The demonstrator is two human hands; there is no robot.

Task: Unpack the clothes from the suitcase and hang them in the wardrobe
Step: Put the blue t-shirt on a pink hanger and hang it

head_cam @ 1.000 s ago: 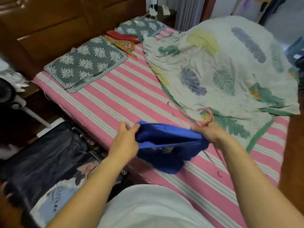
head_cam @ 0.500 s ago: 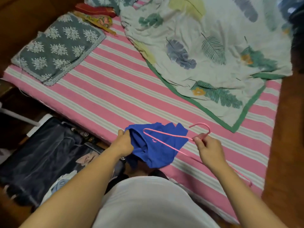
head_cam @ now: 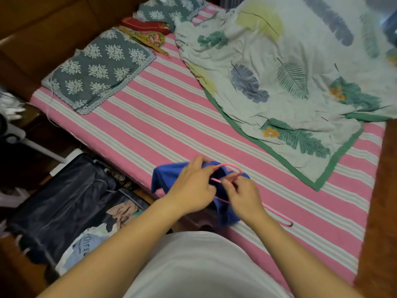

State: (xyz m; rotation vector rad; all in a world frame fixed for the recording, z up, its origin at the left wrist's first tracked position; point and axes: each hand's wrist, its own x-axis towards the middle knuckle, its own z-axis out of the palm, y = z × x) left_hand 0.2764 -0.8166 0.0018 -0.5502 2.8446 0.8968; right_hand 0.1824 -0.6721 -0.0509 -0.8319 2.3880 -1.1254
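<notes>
change: half a second ago the hands were apart, left bunching the blue garment (head_cam: 165,176), right holding the pink hanger (head_cam: 277,214) out to the side; now both hands meet over the garment and the hanger's hook end sits at its opening.
meaning: judged as threading the hanger into the garment; hanging in the wardrobe not yet done.
left hand (head_cam: 191,190): fingers curled, gripping the bunched blue fabric at the bed's near edge.
right hand (head_cam: 242,196): fingers pinching the pink hanger near its hook; the far end of the hanger lies on the bed to the right.
garment location: on the striped pink sheet (head_cam: 154,125), near edge, between the two hands, partly draped over the edge.
suitcase (head_cam: 62,203): open on the floor at left, beside the bed; more clothes inside, so task looks early.
wardrobe: not in view.
other: floral blanket (head_cam: 290,78) at right of bed, grey patterned pillow (head_cam: 98,69) at top left.
writing: pale garment in suitcase (head_cam: 83,252) has dark lettering, too blurred to read; no brand legible.
</notes>
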